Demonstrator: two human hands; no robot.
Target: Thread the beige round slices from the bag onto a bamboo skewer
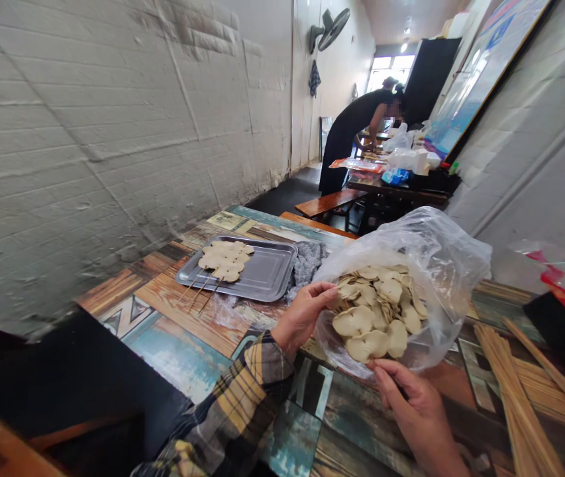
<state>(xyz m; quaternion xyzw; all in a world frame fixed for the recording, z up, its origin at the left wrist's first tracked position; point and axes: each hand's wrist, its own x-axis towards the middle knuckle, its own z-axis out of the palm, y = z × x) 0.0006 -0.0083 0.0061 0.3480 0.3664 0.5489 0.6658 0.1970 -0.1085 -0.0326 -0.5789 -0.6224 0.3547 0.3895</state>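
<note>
A clear plastic bag (pixel 454 265) lies open on the table, filled with thin, pale beige round slices (pixel 386 291). At the bag's left rim, my left hand (pixel 305 315) is closed, fingertips pinching the plastic beside the slices. My right hand (pixel 418 407) is at the near side, thumb and forefinger pinched at the edge of a front slice (pixel 367 346). To the left, a metal tray (pixel 272 265) holds similar slices threaded on skewers (pixel 226 260), their sticks jutting over the near rim. A bundle of loose wooden sticks (pixel 515 397) lies to the right.
The patterned wooden table (pixel 177 331) carries crumpled dark plastic (pixel 307 265) beside the tray. At right sits a black box (pixel 560 331) with red packaging. Beyond a bench (pixel 329 202), a person in black (pixel 356 129) bends over another cluttered table. A white wall (pixel 113 132) runs along the left.
</note>
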